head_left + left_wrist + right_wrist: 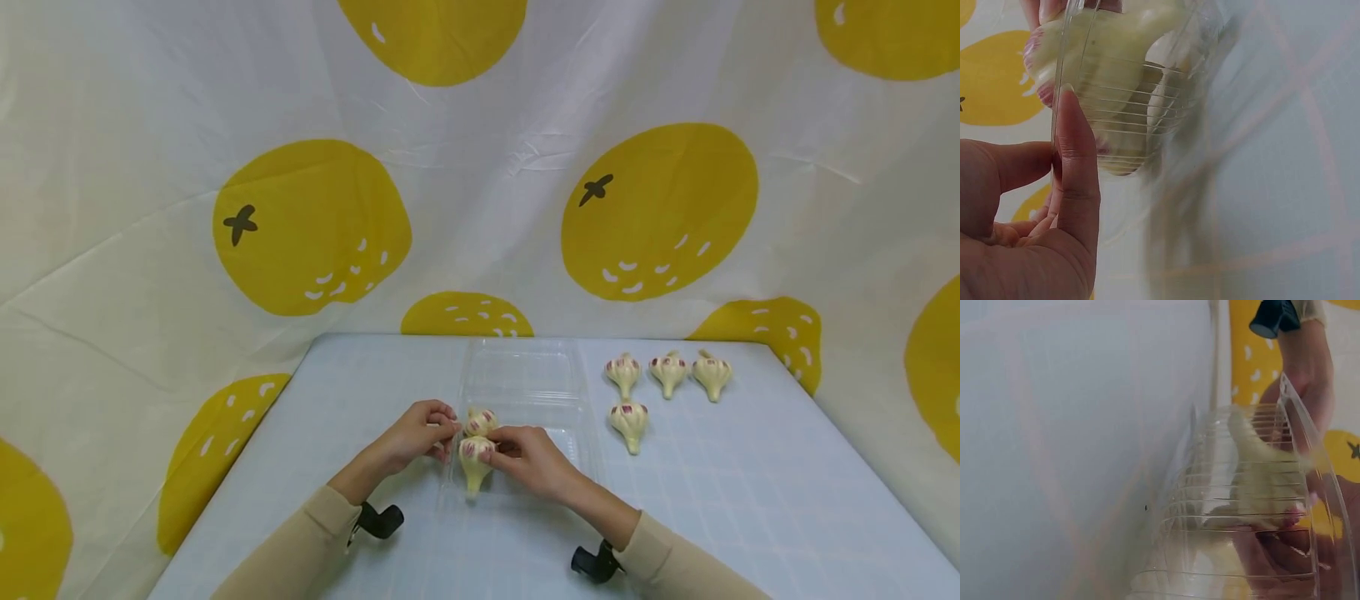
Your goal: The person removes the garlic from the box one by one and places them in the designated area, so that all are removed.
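Note:
A clear plastic clamshell container point(570, 446) lies opened out on the table, its lid point(525, 371) folded back toward the wall. At the left end of its base are two garlic bulbs: a rear one point(480, 422) and a front one point(474, 467) with its stem toward me. My right hand point(534, 460) reaches in from the right and pinches the front bulb between thumb and fingers. On the other side, my left hand point(416, 433) pinches the container's rim; the left wrist view shows its thumb and forefinger point(1075, 156) on either side of the clear edge.
Several more garlic bulbs point(628, 425) sit right of the container, three in a back row and one nearer. A pale checked cloth point(750, 500) covers the table. Behind it hangs a white curtain point(480, 208) with large yellow fruit prints.

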Motion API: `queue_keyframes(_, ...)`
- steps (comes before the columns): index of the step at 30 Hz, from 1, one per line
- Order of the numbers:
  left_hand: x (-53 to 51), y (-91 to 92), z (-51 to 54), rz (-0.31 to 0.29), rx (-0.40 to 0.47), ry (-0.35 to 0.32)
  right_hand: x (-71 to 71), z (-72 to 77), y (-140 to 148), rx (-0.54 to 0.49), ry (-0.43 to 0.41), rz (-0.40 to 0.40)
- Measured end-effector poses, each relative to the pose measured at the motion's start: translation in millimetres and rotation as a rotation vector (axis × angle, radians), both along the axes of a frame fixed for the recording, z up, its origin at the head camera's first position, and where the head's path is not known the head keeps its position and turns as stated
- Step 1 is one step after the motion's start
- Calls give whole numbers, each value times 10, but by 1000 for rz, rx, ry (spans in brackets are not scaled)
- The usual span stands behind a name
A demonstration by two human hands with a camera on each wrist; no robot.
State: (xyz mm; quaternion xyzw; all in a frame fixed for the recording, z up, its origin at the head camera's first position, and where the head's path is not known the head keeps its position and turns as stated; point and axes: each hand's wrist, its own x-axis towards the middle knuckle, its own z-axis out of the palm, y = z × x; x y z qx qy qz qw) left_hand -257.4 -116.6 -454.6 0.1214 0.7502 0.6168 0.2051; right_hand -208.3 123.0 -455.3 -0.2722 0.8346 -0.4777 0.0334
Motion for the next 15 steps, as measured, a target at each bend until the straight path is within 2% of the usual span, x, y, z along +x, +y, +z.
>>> queue_keyframes(5,9,-2,25,3,0,0,21,46,46,-15,23,-9)
queue_keyframes(15,-12,4,-31,28,3,-20,72,212,361,-56,54,-82)
